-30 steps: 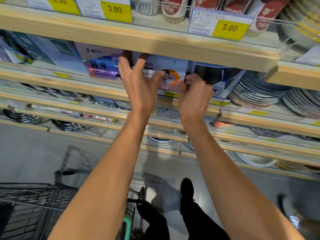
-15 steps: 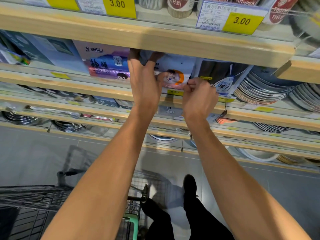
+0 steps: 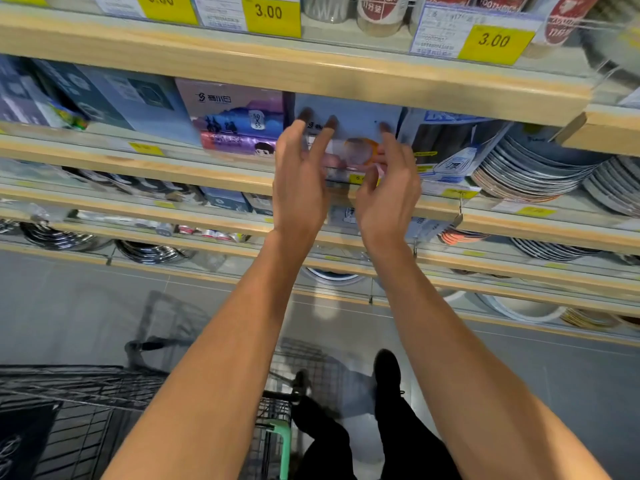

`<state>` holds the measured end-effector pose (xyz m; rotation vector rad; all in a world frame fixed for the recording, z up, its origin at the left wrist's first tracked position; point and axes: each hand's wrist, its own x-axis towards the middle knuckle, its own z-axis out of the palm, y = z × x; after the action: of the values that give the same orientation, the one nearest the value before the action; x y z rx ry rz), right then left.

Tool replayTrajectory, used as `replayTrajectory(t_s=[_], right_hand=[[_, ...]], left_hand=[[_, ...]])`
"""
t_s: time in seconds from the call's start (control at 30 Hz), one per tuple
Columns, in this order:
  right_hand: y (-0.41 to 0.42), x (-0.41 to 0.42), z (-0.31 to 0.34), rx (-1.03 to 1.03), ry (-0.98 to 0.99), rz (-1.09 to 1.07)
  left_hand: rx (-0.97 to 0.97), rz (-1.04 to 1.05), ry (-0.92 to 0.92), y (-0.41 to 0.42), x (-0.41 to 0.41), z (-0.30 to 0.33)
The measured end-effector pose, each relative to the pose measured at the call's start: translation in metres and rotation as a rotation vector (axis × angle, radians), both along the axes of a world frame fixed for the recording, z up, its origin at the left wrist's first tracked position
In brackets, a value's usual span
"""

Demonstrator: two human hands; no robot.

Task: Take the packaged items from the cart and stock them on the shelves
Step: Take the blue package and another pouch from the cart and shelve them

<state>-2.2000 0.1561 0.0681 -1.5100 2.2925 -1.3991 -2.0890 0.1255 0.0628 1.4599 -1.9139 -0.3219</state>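
In the head view, both hands are raised in front of a white package (image 3: 349,140) with an orange picture, which stands on the second wooden shelf (image 3: 166,166) between a purple package (image 3: 239,119) on its left and a blue-white one (image 3: 450,147) on its right. The left hand (image 3: 299,178) has its fingers spread and nearly straight, holding nothing, and the right hand (image 3: 389,192) has its fingers loosely bent near the package's lower edge; whether they touch it I cannot tell because of blur. Near the bottom left, the wire cart (image 3: 86,410) with a green handle stands on the grey floor.

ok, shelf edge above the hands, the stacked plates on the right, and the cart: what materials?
Shelf edge: light wood or wood-look laminate, matte, with visible grain.
Stacked plates: probably foil-coated or metallic disposables, with thin shiny rims; not certain.
Cart: dark metal wire mesh, with a mint-green handle, likely plastic.
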Motion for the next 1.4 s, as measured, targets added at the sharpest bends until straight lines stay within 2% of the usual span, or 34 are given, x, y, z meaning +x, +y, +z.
replayTrajectory(t_s=[0.1,0.17,0.27,0.33,0.5,0.63,0.77,0.83,1.03,1.13,1.2,1.23,1.33,1.4], right_hand=[[-0.003,0.007,0.009,0.009,-0.034,-0.004],[-0.003,0.020,0.013,-0.030,-0.051,0.035],[-0.009,0.047,0.021,-0.040,-0.061,0.195],[-0.019,0.063,0.027,0.005,-0.054,0.275],[-0.042,0.087,0.031,0.199,-0.069,0.365],[-0.046,0.093,0.032,0.230,-0.001,0.270],[-0.044,0.093,0.024,0.222,0.146,0.208],[-0.045,0.093,0.019,0.199,0.157,0.202],[-0.050,0.094,0.013,0.175,0.077,0.242],[-0.040,0.086,0.012,0.032,0.011,0.208],[-0.027,0.073,0.010,-0.058,-0.043,0.069],[-0.021,0.065,0.009,-0.083,-0.063,-0.008],[-0.014,0.044,-0.001,-0.064,-0.045,-0.093],[-0.017,0.033,-0.005,-0.032,0.003,-0.060]], left_hand=[[-0.039,-0.058,-0.012,-0.002,0.011,0.004],[-0.113,-0.050,0.056,-0.003,0.027,0.007],[-0.175,0.205,0.278,-0.009,0.063,0.019],[-0.098,0.338,0.354,-0.022,0.089,0.024],[0.116,0.371,0.312,-0.054,0.134,0.025],[0.247,0.310,0.389,-0.061,0.131,0.024],[0.211,0.319,0.304,-0.066,0.122,0.020],[0.206,0.353,0.264,-0.067,0.117,0.020],[0.236,0.317,0.271,-0.069,0.122,0.022],[0.045,0.354,0.322,-0.051,0.115,0.019],[-0.078,0.266,0.341,-0.030,0.096,0.015],[-0.061,0.129,0.370,-0.021,0.083,0.014],[0.125,-0.254,0.368,-0.012,0.046,0.011],[0.210,-0.328,0.416,-0.016,0.028,0.015]])
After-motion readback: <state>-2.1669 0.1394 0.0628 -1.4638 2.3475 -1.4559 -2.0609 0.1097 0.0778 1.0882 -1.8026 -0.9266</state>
